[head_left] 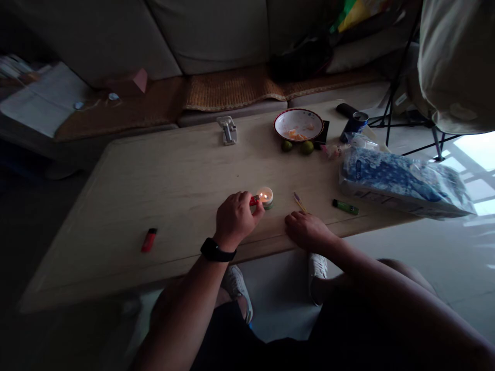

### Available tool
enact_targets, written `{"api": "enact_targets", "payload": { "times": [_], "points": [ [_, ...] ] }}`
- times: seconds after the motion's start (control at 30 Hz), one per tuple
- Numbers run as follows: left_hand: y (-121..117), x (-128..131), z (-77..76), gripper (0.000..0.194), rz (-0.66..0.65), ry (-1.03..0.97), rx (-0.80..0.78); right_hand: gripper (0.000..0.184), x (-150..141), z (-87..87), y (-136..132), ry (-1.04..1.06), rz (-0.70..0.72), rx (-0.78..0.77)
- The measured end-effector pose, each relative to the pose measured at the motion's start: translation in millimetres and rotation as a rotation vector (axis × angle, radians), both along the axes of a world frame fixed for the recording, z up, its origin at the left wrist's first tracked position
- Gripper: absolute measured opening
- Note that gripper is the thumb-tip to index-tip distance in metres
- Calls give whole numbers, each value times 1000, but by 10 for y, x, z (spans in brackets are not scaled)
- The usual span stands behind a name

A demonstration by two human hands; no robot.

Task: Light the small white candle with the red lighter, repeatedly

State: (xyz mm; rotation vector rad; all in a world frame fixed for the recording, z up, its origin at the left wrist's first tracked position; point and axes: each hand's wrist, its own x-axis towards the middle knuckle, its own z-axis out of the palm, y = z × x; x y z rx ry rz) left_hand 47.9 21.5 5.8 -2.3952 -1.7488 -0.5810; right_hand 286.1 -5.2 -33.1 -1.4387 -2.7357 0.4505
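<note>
My left hand, with a black watch on its wrist, is closed around a red lighter. The lighter's metal end is at the rim of a small candle jar, which has a pale rim and a greenish body. Two small bright spots of flame glow inside the jar. On the table's near edge rests my right hand, its fingers curled under; whether anything is in them is hidden. Just beyond its knuckles lie a thin purple and yellow pen-like stick and another thin yellow one beside it.
On the wooden table lie another red lighter, a green lighter and a grey-white stand. Farther back are a bowl with orange peel, two green fruits, a blue can and a blue plastic-wrapped pack.
</note>
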Motion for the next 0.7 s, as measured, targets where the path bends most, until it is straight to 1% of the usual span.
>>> {"api": "enact_targets", "payload": {
  "times": [0.13,0.23,0.37,0.53,0.7],
  "points": [
    [-38,-153,4,21,-10,-89,33,18,4,-15,3,-9,5,-2],
    [-54,-287,-15,21,2,-181,22,20,1,-16,1,-6,3,-12],
    [-61,-453,-50,24,54,-289,1,20,-5,-8,-1,-13,-12,-21],
    [-83,-608,-64,27,164,-361,4,20,-3,5,-4,-12,-8,-10],
    [-110,-670,-57,27,193,-405,9,19,-5,24,-1,-16,2,-7]
  ]
}}
